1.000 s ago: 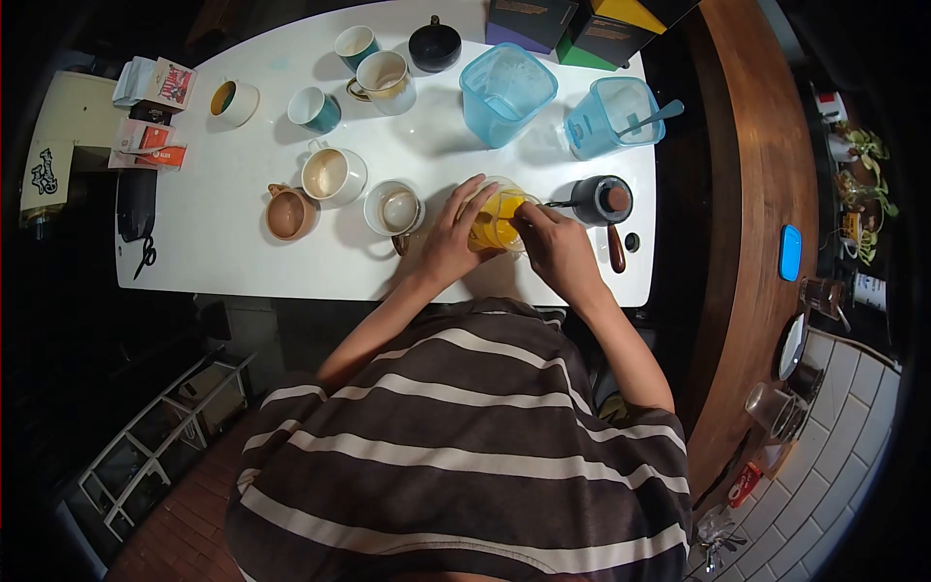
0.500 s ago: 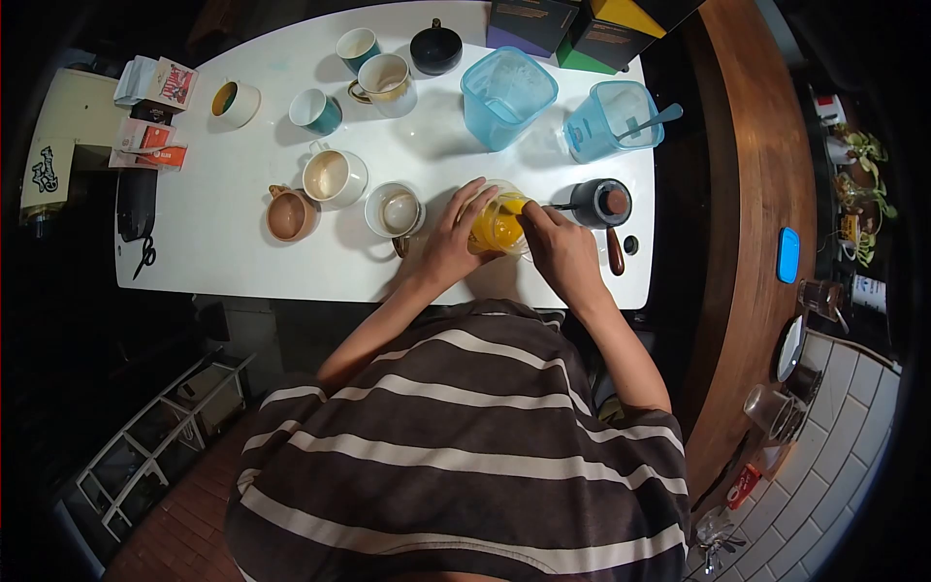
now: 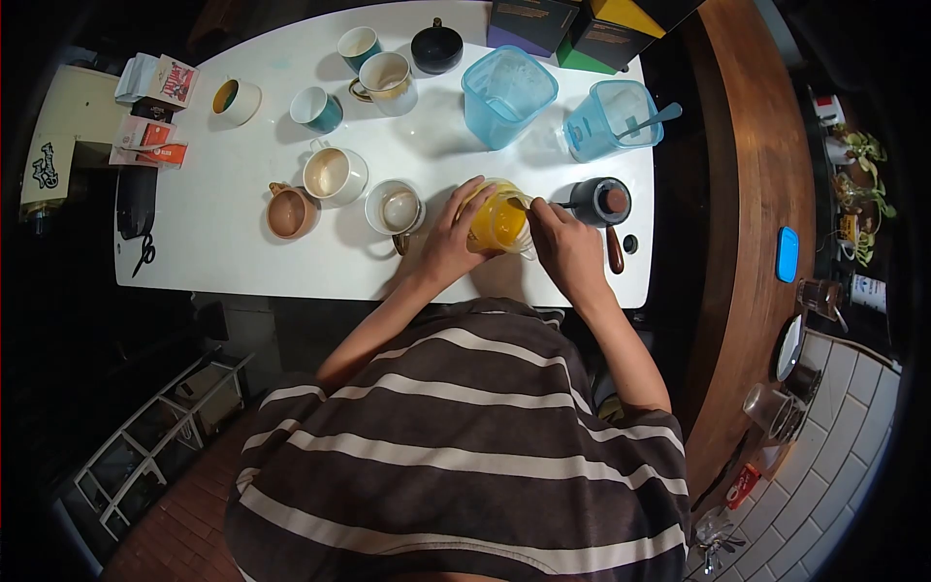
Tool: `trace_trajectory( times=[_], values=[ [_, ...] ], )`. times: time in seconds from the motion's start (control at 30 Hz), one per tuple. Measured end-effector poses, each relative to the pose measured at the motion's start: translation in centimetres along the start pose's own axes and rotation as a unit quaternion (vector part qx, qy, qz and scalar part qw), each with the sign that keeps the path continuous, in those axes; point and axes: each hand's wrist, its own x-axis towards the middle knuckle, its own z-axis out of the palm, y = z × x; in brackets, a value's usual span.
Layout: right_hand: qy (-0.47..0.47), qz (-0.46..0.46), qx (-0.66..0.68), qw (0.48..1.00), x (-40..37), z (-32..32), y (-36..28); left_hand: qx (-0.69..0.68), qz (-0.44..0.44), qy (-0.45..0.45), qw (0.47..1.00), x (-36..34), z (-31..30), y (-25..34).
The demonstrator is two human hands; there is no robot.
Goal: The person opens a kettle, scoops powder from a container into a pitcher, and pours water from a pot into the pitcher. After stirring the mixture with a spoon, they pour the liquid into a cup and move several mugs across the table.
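Note:
Near the table's front edge stands a clear cup (image 3: 506, 223) with bright yellow contents, its mouth facing up toward me. My left hand (image 3: 454, 238) is wrapped round the cup's left side, thumb below and fingers above. At the cup's right rim, the fingers of my right hand (image 3: 565, 247) are pinched together; a thin pale piece shows at their tips, too small to name. Just left of my left hand is a white mug (image 3: 395, 209). Close to my right hand sits a dark grey pot or grinder (image 3: 601, 201) with a brown knob and a wooden handle.
Several mugs and cups stand to the left, among them a brown mug (image 3: 291, 212). Behind the cup are a blue pitcher (image 3: 506, 102) and a blue container (image 3: 606, 126) with a spoon in it. Boxes line the back; scissors (image 3: 144, 254) lie far left.
My right hand has shifted slightly right, from over the cup's mouth to its right rim. More of the yellow contents shows. My left hand keeps its hold.

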Motion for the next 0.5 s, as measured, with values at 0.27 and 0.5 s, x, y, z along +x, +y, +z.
trace_trajectory(
  times=[0.27,0.5],
  values=[
    [-0.037,-0.024,0.079,0.996,-0.2,1.0,1.1,0.009,-0.002,-0.011,1.000,0.0,0.1,0.1],
    [0.027,0.013,0.045,0.999,0.2,0.3,0.9,0.003,0.006,0.003,1.000,0.1,0.0,-0.2]
  ],
)
